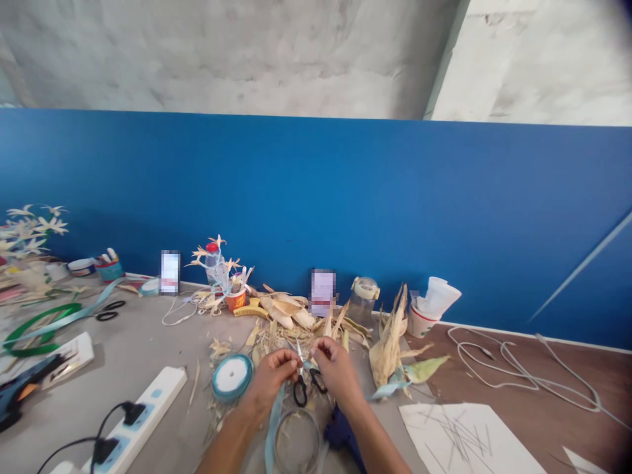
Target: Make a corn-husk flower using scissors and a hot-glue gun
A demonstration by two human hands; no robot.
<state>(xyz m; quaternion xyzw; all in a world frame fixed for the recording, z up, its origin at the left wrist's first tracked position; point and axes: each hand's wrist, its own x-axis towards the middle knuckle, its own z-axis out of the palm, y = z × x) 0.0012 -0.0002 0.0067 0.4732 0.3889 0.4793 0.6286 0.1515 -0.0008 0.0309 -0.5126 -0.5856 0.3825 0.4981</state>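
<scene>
My left hand [270, 376] is closed in a pinch on a light blue ribbon [273, 428] that trails down toward me. My right hand [336, 368] is closed round small black-handled scissors [303, 380], their blades pointing up between the two hands. Both hands are close together over a pile of dried corn husks [286, 329]. A spool of light blue ribbon [232, 376] lies just left of my left hand. A clear glass jar [297, 440] stands below the hands, and a dark blue object [340, 434] lies under my right wrist.
A white power strip [148, 408] with black plugs lies at the left, a green ribbon loop [39, 324] and other scissors [109, 311] beyond it. Husk flowers in a cup [236, 297], a jar [363, 299], paper cups [424, 315], white cables [518, 368] and paper sheets [464, 438] are around.
</scene>
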